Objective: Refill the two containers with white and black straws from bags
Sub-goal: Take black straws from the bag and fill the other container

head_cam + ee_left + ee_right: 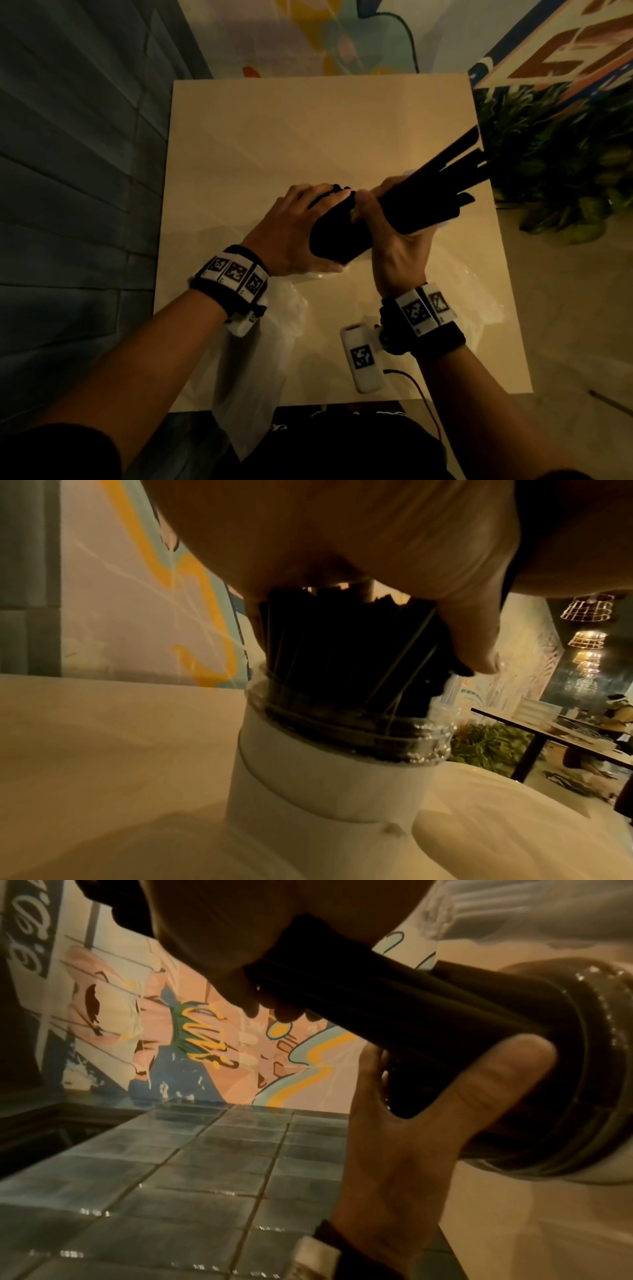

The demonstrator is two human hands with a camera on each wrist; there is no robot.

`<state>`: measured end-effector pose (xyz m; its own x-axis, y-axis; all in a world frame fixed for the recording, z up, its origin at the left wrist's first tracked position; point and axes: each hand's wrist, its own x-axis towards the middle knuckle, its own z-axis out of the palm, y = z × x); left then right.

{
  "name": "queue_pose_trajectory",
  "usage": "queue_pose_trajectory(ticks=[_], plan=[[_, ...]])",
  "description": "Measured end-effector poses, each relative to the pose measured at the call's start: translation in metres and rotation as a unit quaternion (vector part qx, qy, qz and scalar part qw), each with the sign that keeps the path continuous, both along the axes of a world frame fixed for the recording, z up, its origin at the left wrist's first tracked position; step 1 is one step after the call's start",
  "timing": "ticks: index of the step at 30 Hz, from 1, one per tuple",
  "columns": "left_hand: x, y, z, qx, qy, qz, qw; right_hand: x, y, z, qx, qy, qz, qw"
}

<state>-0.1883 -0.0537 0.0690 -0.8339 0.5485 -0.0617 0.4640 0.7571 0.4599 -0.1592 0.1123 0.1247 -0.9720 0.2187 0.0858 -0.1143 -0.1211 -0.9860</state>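
Nearest the body, a clear plastic bag (250,359) lies crumpled at the near edge of the pale surface (274,144) and hangs over it, under the left forearm. Just beside the right wrist a small white device (363,358) with a black-and-white marker lies flat, a thin cable running from it off the near edge.

Further in, at the middle of the surface, both hands meet on the straws. The left hand (294,229) lies over the top of a container (329,772) that stands upright on the surface; its grip is curled down around the black straws (342,653) standing in it, thumb (476,642) pressed to their side close to the rim. The container has a white body and a clear threaded neck, and the straws fill the mouth, packed close. The right hand (397,250) has its grip closed round a second bundle of black straws (442,185), which slants away to the right, its far ends fanned out over the surface's right edge. From the right wrist view, this bundle's near end reaches the container's mouth, touching the left hand.

Beyond the right edge stands a leafy green plant (561,164), and behind the far edge a painted wall (308,34)
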Motion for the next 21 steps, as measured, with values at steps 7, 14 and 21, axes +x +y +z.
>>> queue_pose_trajectory(ticks=[7, 14, 21], plan=[[-0.006, -0.001, -0.002, 0.011, -0.017, 0.01, 1.0, -0.008, -0.008, -0.003, 0.06, 0.021, 0.022, 0.998], [-0.008, -0.005, -0.006, 0.023, 0.014, -0.005, 1.0, -0.009, 0.014, 0.005, -0.042, 0.024, 0.01, 0.999], [-0.007, -0.003, -0.011, 0.018, 0.033, 0.004, 0.999, 0.01, 0.035, 0.027, -0.057, 0.075, 0.022, 0.995]])
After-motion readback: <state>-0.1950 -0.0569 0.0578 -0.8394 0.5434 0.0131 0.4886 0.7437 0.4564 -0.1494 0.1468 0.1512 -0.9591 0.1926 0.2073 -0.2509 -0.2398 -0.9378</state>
